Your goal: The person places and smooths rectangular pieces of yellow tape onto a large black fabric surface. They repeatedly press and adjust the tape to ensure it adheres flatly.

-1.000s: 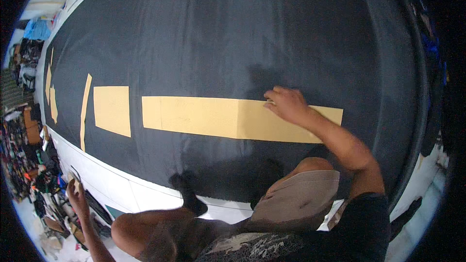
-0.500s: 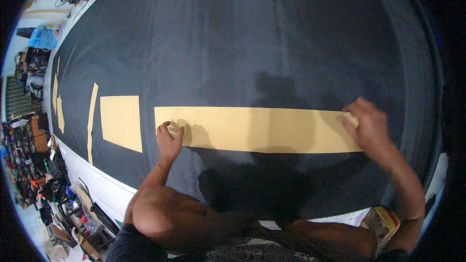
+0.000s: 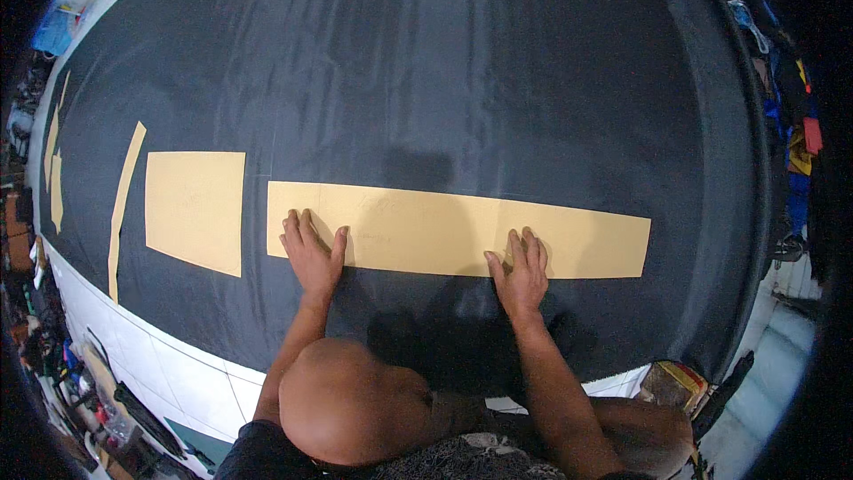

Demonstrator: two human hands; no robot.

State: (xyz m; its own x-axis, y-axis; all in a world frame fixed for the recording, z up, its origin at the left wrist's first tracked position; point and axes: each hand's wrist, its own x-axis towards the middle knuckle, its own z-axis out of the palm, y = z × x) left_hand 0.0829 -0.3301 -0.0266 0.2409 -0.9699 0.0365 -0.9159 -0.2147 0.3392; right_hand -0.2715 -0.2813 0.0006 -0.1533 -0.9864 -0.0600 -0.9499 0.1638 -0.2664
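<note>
A long tan paper pattern piece (image 3: 426, 222) lies flat on a wide sheet of black fabric (image 3: 400, 89). My left hand (image 3: 313, 253) rests on its left end, fingers spread and flat. Right of the middle, my right hand (image 3: 520, 271) lies on the piece's near edge, its fingers stretched out and thumb apart. Neither hand grips anything. To the left of the long piece is a squarish tan pattern piece (image 3: 195, 209) with a slanted near edge.
A narrow tan strip (image 3: 126, 209) lies farther left, with smaller tan scraps (image 3: 55, 187) at the fabric's left edge. White floor tiles (image 3: 187, 373) show along the near side. Assorted clutter stands at the left and right rims. A box (image 3: 675, 387) sits beside my right leg.
My right hand has left the long piece's right end, where it was pinched, and moved left to lie flat near the middle. My left hand has flattened onto the paper. The view has shifted.
</note>
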